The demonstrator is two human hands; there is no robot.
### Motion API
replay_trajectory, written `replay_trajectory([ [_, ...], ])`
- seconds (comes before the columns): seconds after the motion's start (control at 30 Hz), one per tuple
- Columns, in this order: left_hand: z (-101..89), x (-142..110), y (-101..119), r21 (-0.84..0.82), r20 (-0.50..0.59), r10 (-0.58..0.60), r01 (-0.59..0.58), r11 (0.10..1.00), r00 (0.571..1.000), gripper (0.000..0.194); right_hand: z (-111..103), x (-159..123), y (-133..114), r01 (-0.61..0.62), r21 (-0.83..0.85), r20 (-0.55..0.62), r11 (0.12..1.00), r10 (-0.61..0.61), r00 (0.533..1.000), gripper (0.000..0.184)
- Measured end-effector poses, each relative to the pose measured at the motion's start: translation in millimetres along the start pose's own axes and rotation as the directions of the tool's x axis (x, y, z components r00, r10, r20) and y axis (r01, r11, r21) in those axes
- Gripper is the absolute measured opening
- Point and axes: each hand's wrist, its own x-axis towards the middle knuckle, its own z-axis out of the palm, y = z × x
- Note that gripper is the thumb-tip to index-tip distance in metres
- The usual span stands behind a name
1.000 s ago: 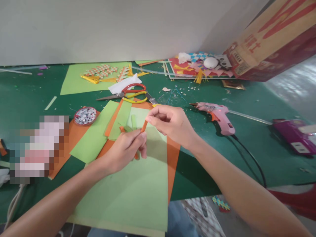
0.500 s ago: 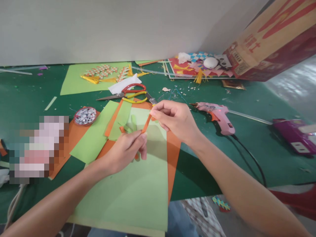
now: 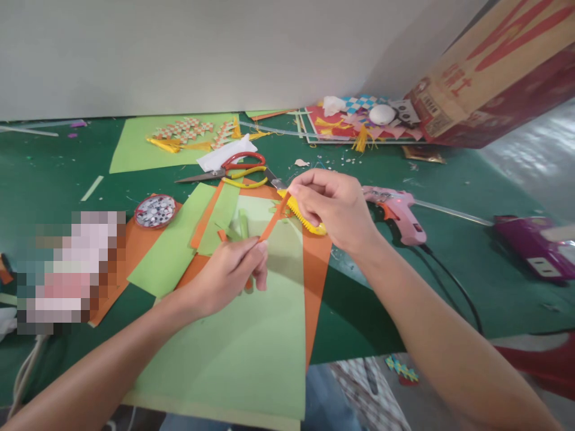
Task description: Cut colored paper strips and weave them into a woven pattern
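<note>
An orange paper strip (image 3: 274, 222) stretches slantwise between my two hands. My left hand (image 3: 238, 266) is closed around its lower part, with ends of orange and green paper strips (image 3: 243, 224) poking out beside the fingers. Thumb and forefinger of my right hand (image 3: 326, 200) pinch the strip's upper end. Both hands are above a large light green paper sheet (image 3: 233, 353), which lies over an orange sheet (image 3: 315, 275). Just behind the right fingers lies a yellow-handled cutter (image 3: 305, 216), partly covered by that hand. Red-and-yellow-handled scissors (image 3: 224, 172) rest beyond the left hand.
A pink glue gun (image 3: 399, 212) lies at right, its cord running to the table edge. At left are a bowl of googly eyes (image 3: 155, 211) and green paper pieces (image 3: 175, 239). Woven paper ornaments (image 3: 184, 131) lie behind, and a paper bag (image 3: 498, 78) stands at back right.
My right hand has moved up and to the right, so a longer stretch of the orange strip shows. The yellow cutter handle has come into sight. My left hand stays nearly still.
</note>
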Motion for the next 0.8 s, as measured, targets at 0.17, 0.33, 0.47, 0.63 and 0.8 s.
replay_trajectory([
  [0.17,0.0,0.0,-1.7,0.003,0.004,0.000,0.000,1.000,1.000,0.042,-3.3,2.1,0.2,0.025,-0.007,-0.026,1.000,-0.025,0.999,0.015],
  [0.33,-0.8,-1.9,-4.2,-0.029,0.025,-0.037,0.038,0.999,0.999,0.044,-3.9,2.4,-0.6,0.034,-0.022,-0.029,0.999,-0.035,0.999,0.017],
  [0.47,-1.4,-1.7,-2.9,-0.008,0.041,-0.071,0.071,0.997,0.997,0.050,-4.6,2.6,-1.1,0.036,-0.035,-0.026,0.999,-0.037,0.999,0.020],
  [0.63,-1.5,-1.6,1.0,0.031,0.026,-0.097,0.096,0.995,0.995,0.050,-5.0,3.5,-0.3,0.038,-0.051,-0.029,0.998,-0.040,0.999,0.022],
  [0.8,-1.0,-2.8,2.5,0.027,0.040,-0.137,0.136,0.990,0.990,0.047,-4.7,4.2,-0.1,0.042,-0.038,-0.030,0.998,-0.043,0.999,0.020],
])
